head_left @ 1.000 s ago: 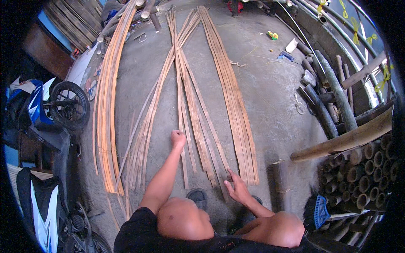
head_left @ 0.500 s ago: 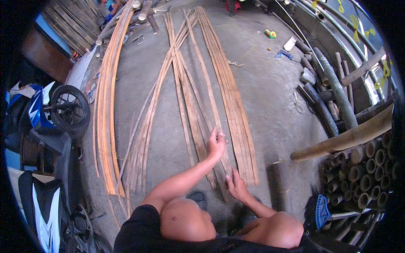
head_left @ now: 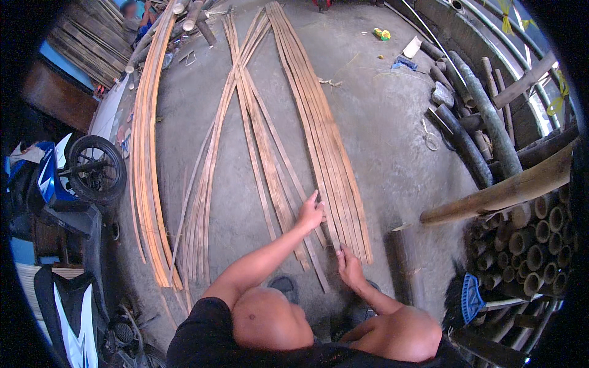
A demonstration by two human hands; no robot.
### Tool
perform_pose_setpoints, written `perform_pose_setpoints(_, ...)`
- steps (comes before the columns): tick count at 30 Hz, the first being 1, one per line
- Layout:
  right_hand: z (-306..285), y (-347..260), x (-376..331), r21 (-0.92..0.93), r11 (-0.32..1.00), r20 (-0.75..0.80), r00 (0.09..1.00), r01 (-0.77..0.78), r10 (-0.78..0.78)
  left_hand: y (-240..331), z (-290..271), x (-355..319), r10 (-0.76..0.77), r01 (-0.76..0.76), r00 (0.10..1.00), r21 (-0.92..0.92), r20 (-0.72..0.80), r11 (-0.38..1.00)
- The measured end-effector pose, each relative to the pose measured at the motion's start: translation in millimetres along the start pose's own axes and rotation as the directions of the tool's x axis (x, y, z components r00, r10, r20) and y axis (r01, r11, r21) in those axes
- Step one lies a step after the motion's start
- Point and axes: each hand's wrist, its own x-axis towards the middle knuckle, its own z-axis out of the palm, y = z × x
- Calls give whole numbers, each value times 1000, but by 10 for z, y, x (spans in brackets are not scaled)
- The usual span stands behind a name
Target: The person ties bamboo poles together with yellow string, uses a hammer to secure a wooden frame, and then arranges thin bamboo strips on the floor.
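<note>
A row of long, flat bamboo strips (head_left: pixel 334 147) lies side by side on the floor, running away from me. At the row's left edge, my left hand (head_left: pixel 311 213) is closed on a bamboo strip (head_left: pixel 329 224), its index finger stretched along it. Nearer me, my right hand (head_left: pixel 350 268) grips the same strip close to its near end, thumb on top. Left of my hands, loose strips (head_left: pixel 270 159) cross one another in an X shape. The undersides of my fingers are hidden.
An orange-toned bundle of strips (head_left: pixel 147 165) lies at left, beside a blue and white motorcycle (head_left: pixel 52 172). Cut bamboo poles (head_left: pixel 534 245) are stacked at right, near a blue-headed broom (head_left: pixel 470 299). One thick pole (head_left: pixel 497 190) juts inward. A person (head_left: pixel 140 18) sits far left.
The strip in my hands has moved right, from lying slanted across the gap to resting along the row's left edge. My right hand has shifted slightly nearer me. The view has turned a little.
</note>
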Motion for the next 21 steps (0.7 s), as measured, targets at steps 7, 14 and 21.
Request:
perform_pose_setpoints(7, -152, -151, 138, 55, 992, 116, 988, -113, 106, -184, 88, 108, -38, 38, 995, -2, 93, 999)
perform_pose_setpoints(14, -224, -125, 424, -101, 979, 87, 982, 175, -166, -166, 132, 213, 3, 2, 997, 65, -71, 998)
perform_pose_setpoints(21, -166, -43, 561, -153, 967, 126, 974, 204, -186, 34, 51, 169, 13, -2, 999, 208, -48, 978)
